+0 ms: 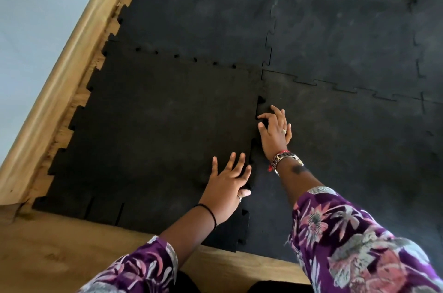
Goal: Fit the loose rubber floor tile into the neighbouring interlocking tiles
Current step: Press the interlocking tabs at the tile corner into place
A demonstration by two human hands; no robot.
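Both arms reach forward and down, sleeves in a purple floral print. Left hand [227,181] lies palm-down, fingers spread and nearly straight, thumb tucked toward the right side; ring on one finger, thin black band on the wrist. Right hand [274,130] is further out, wrist extended, fingers curled with the tips pressing down, index reaching to the left. Metal watch and a red thread sit on the right wrist. Neither hand is closed round anything.

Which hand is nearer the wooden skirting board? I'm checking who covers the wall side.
Left. The left hand lies flat on the loose tile, closer to the skirting board; the right hand works the seam farther away.
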